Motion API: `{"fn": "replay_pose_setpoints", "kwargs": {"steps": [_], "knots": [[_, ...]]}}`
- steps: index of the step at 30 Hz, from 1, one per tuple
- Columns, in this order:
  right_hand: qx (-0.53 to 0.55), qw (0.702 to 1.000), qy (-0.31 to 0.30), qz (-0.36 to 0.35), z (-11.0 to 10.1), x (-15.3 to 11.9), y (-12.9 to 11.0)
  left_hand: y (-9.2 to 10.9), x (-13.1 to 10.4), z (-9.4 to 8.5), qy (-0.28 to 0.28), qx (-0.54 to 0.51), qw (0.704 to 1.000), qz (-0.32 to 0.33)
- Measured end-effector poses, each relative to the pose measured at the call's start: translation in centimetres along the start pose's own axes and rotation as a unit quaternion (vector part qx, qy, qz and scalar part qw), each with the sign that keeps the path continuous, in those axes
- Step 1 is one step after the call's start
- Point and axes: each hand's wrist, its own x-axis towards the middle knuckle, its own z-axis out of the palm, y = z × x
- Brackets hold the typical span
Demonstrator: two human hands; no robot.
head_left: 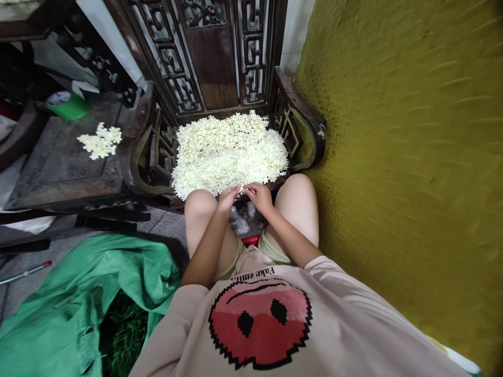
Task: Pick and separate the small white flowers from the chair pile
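A big heap of small white flowers [230, 152] lies on the seat of a dark carved wooden chair [298, 112] in front of my knees. My left hand [228, 200] and my right hand [257, 195] meet at the near edge of the heap. Together their fingertips pinch one small white flower [240, 188] between them. A second, smaller pile of white flowers [100, 141] rests on the neighbouring dark chair seat to the left.
A yellow-green textured wall [412, 157] rises close on the right. A green woven sack [78, 309] lies open on the floor at lower left. A green container [68, 104] stands on the left chair. A red-tipped stick [25, 272] lies on the floor.
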Motion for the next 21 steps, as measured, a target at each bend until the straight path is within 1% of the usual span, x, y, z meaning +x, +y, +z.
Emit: {"fn": "replay_pose_setpoints", "kwargs": {"steps": [3, 6, 10, 13, 18, 21], "knots": [[0.011, 1.0, -0.008, 0.013, -0.12, -0.04, 0.05, 0.21, -0.13, -0.13, -0.009, -0.006, 1.0, -0.02], [0.041, 0.998, -0.004, 0.037, -0.05, 0.0, 0.0, 0.31, -0.21, -0.2, -0.018, -0.01, 0.999, -0.034], [0.103, 0.991, -0.005, 0.09, 0.21, 0.15, -0.12, 0.36, -0.12, -0.14, -0.019, -0.04, 0.998, -0.051], [0.15, 0.981, -0.014, 0.123, 0.35, 0.27, -0.2, 0.56, -0.17, 0.03, -0.033, -0.072, 0.995, -0.065], [0.195, 0.969, -0.02, 0.149, 0.45, 0.37, -0.15, 0.94, -0.42, 0.32, -0.059, -0.097, 0.99, -0.082], [0.208, 0.965, -0.016, 0.159, 0.49, 0.45, -0.14, 0.92, -0.48, 0.34, -0.055, -0.088, 0.992, -0.078]]}}
